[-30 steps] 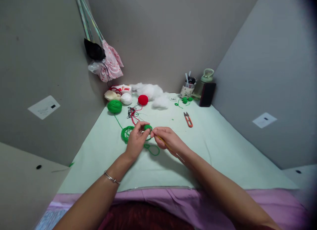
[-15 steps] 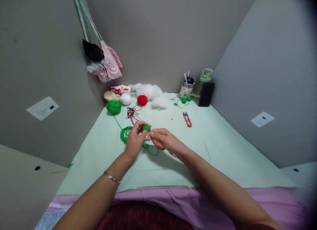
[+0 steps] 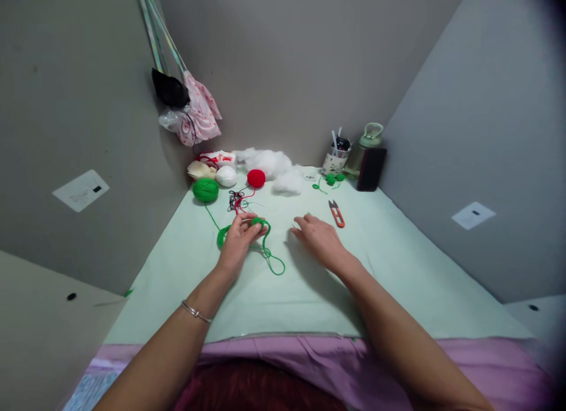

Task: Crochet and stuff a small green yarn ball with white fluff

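Note:
Between the thumb and fingers of my left hand (image 3: 237,240) is a small green crocheted piece (image 3: 257,222). A strand of green yarn (image 3: 267,240) hangs from it and ends in a loop on the table. My right hand (image 3: 317,239) is apart from the piece, to its right, low over the table with its fingers curled down. A thin tip, apparently of the crochet hook (image 3: 293,226), shows at its fingertips; the rest is hidden under the hand. Beside my left hand lies coiled green yarn (image 3: 221,237), partly covered, leading to a green yarn ball (image 3: 206,190).
Orange thread snips (image 3: 336,214) lie right of my right hand. Behind are a red yarn ball (image 3: 256,178), white stuffing (image 3: 269,163), tangled black yarn (image 3: 236,200) and small green pieces (image 3: 331,179). A pen cup (image 3: 335,162), a bottle (image 3: 369,137) and a phone (image 3: 371,169) stand back right.
My right hand has drawn away from the green piece to the right, and the hook's yellow handle no longer shows. My left hand has turned slightly, with the yarn strand now hanging over its fingers.

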Motion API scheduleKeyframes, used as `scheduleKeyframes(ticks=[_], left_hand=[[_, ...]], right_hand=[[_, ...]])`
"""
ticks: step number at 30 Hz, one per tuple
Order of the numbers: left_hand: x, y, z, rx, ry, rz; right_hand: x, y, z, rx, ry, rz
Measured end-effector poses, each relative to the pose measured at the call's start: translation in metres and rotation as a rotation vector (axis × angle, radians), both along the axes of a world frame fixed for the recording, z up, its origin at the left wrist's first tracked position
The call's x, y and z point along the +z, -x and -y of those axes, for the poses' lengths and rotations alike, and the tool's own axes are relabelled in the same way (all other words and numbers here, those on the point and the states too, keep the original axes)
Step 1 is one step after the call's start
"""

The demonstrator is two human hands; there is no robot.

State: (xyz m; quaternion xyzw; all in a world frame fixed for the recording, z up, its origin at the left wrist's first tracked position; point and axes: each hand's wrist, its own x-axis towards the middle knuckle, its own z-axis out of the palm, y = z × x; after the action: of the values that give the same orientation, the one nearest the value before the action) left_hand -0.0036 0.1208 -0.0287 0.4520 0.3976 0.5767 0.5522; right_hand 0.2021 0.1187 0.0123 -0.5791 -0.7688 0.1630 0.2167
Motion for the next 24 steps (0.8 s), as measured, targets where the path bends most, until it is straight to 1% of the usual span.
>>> scheduleKeyframes(ticks=[1,3,5,6,8,10,13,15,16,19,21,24], left_hand=[[0.0,-0.001,0.0,-0.012,0.001,0.003],[-0.001,-0.003,0.002,-0.036,-0.006,-0.005],[-0.002,-0.005,0.003,-0.055,-0.024,-0.031],[-0.002,-0.005,0.004,-0.062,-0.035,-0.048],[-0.002,-0.007,0.006,-0.073,-0.06,-0.086],[0.0,-0.007,0.008,-0.077,-0.079,-0.124],[0.003,-0.008,0.009,-0.077,-0.095,-0.172],[0.004,-0.008,0.009,-0.075,-0.101,-0.198],[0.004,-0.007,0.009,-0.076,-0.104,-0.21],[0.001,-0.006,0.006,-0.075,-0.112,-0.248],[-0.002,-0.006,0.005,-0.071,-0.115,-0.27],[-0.005,-0.005,0.003,-0.088,-0.11,-0.29]], right_hand=[[-0.001,0.0,-0.001,-0.013,-0.029,-0.014],[-0.004,0.006,0.0,0.035,-0.032,-0.143],[-0.008,0.015,0.003,0.139,0.035,-0.338],[-0.01,0.019,0.004,0.183,0.068,-0.402],[-0.013,0.025,0.006,0.229,0.095,-0.426],[-0.013,0.028,0.008,0.226,0.063,-0.405],[-0.006,0.029,0.013,0.229,-0.047,-0.471],[-0.002,0.03,0.016,0.272,-0.118,-0.542],[-0.001,0.031,0.017,0.301,-0.126,-0.575],[-0.002,0.036,0.02,0.368,-0.039,-0.68],[-0.004,0.04,0.02,0.381,0.036,-0.758],[-0.006,0.043,0.018,0.323,0.179,-0.932]])
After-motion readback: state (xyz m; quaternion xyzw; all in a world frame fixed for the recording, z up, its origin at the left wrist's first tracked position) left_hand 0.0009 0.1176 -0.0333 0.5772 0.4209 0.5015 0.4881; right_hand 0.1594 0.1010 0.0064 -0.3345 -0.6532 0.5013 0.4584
